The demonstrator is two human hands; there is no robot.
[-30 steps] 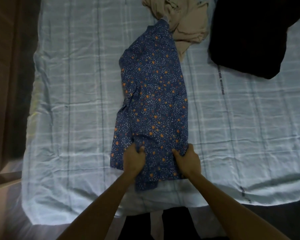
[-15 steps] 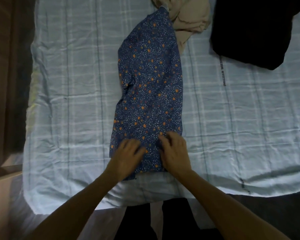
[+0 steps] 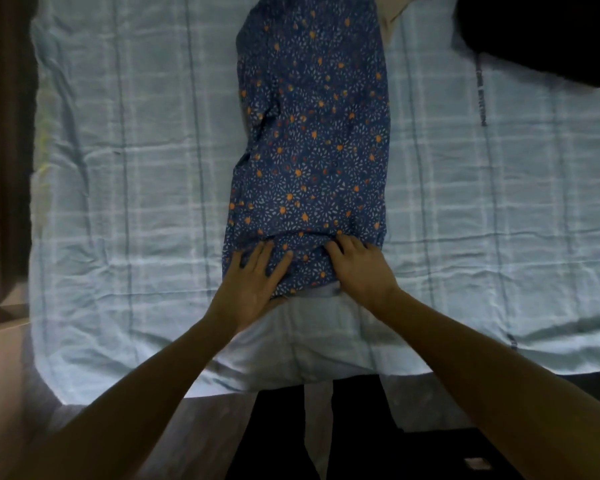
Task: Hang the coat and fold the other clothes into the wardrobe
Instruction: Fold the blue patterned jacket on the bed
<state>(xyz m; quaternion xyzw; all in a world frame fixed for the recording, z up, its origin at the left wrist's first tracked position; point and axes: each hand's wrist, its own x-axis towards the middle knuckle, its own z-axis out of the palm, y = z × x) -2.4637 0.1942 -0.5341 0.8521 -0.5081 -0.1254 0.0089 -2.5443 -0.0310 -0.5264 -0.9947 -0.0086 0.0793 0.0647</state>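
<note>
Early: left grip (image 3: 253,277) and right grip (image 3: 361,270), flat-open, press lengthwise-folded floral garment (image 3: 312,150) on bed (image 3: 118,168); black garment (image 3: 534,29), beige garment (image 3: 392,12) not yet folded.

Left arm (image 3: 136,386) and right arm (image 3: 482,358) are bare from wrist to the frame's edge, no sleeve on either. Left hand (image 3: 253,282) and right hand (image 3: 361,268) are bare too. Lower down are black trousers (image 3: 278,438) (or leggings, too dark to tell), w/ a pale strip btw. the legs.
</note>
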